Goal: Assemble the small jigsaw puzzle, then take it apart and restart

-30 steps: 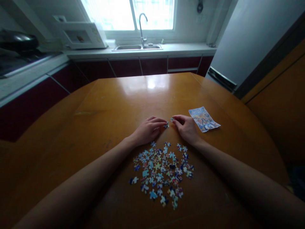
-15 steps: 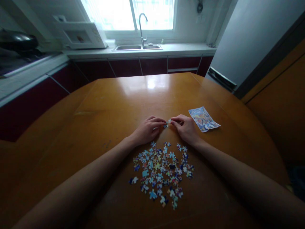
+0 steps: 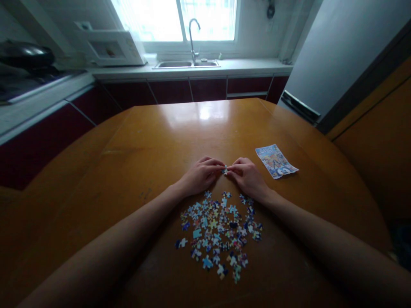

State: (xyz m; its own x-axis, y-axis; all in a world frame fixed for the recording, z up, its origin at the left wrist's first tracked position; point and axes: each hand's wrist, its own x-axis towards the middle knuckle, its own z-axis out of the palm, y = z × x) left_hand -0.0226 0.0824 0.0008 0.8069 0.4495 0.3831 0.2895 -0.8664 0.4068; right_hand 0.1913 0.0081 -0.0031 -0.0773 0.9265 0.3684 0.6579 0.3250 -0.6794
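My left hand [image 3: 199, 176] and my right hand [image 3: 248, 176] rest on the wooden table [image 3: 154, 141], fingertips meeting. Both pinch small puzzle pieces [image 3: 225, 170] pressed together between them. Just in front of my wrists lies a loose pile of several colourful jigsaw pieces [image 3: 218, 231]. A printed picture card [image 3: 276, 161] lies flat to the right of my right hand.
Beyond the table runs a kitchen counter with a sink and tap [image 3: 189, 63] under a bright window. A white microwave [image 3: 111, 47] stands at the left, with a dark pan [image 3: 27, 54] on the stove. A grey fridge [image 3: 324, 55] stands at the right.
My right hand has slid left with its piece until it meets the piece in my left hand. The two pieces, apart a second ago, now touch.
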